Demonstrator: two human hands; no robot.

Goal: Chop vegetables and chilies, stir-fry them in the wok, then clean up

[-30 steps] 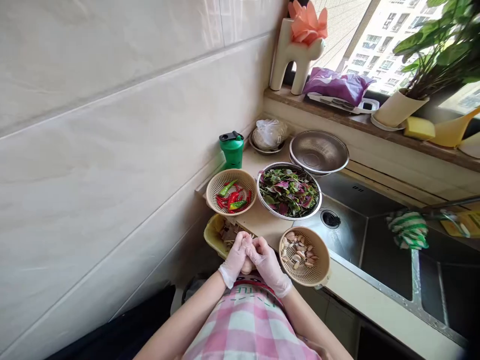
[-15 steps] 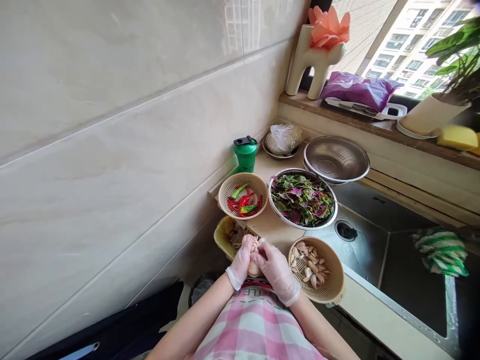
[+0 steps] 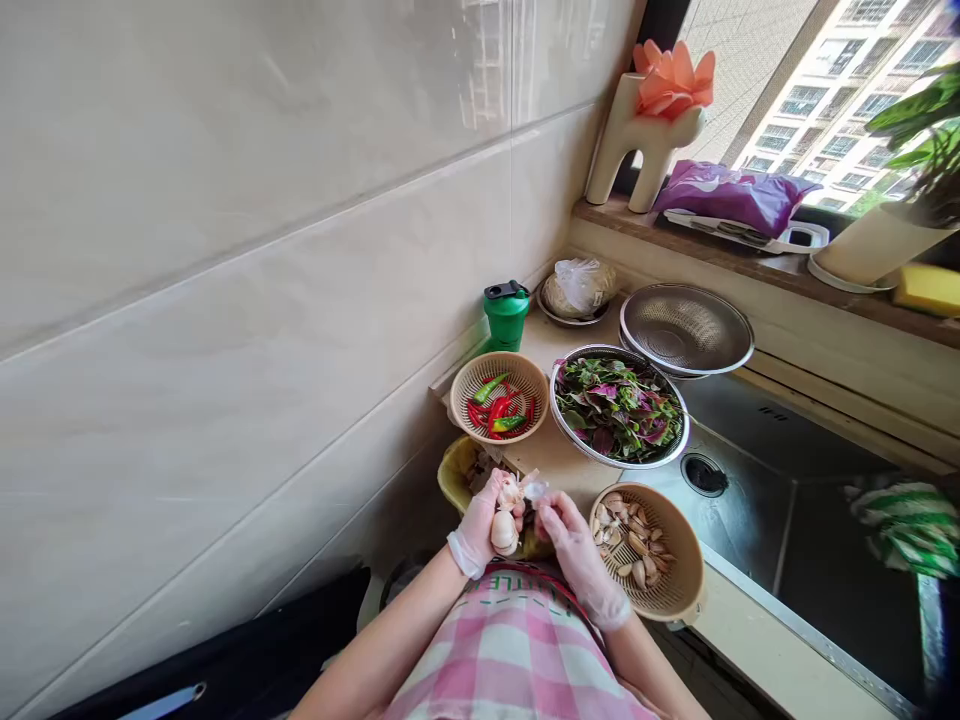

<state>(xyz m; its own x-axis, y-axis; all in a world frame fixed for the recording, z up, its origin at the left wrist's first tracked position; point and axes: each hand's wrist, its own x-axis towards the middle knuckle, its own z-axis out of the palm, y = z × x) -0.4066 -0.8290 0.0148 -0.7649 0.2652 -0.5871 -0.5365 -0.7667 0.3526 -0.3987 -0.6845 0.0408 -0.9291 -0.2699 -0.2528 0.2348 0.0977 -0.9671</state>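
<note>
My left hand (image 3: 478, 524), in a clear glove, is closed around garlic. A whitish garlic bulb (image 3: 505, 533) shows below its fingers, and a partly peeled piece of garlic (image 3: 511, 492) sticks out above. Just to the right, my gloved right hand (image 3: 576, 555) pinches a thin, papery piece of garlic skin (image 3: 535, 487). Beside that hand, a beige basket (image 3: 686, 570) holds loose garlic cloves (image 3: 637, 545). Behind my left hand, a yellowish bin (image 3: 452, 478) contains pale peelings, partly hidden by the hand.
Red and green chilies (image 3: 499, 408) lie in a beige basket (image 3: 459, 385). Leafy greens (image 3: 619, 405) fill a metal colander near the sink (image 3: 757, 520). A green shaker bottle (image 3: 506, 318) stands by the wall, and another metal colander (image 3: 686, 325) sits behind the greens.
My hands have moved apart; the right has drawn slightly right with garlic skin between its fingers. The bulb in my left hand now shows more fully. The whole view has shifted a little.
</note>
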